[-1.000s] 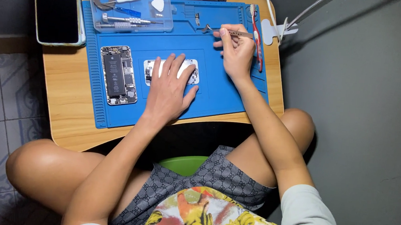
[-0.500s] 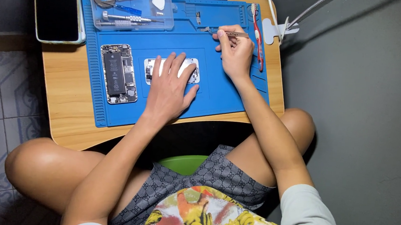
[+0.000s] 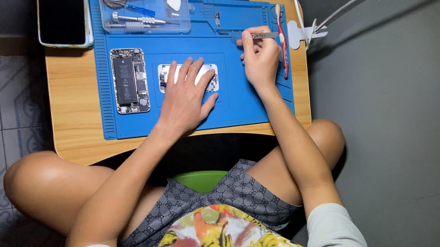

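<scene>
Tweezers [image 3: 265,35], metal and slim, are pinched in the fingers [image 3: 250,38] of the right hand [image 3: 259,59] at the top edge of the blue mat [image 3: 242,104], where half a second ago their tips lay slightly further left. The left hand [image 3: 184,98] remains flat, fingers spread and clamped on nothing, over the small phone part [image 3: 213,82] at mat centre. An opened phone body [image 3: 129,80] sits alongside on the wooden surface [image 3: 71,113], undisturbed.
</scene>
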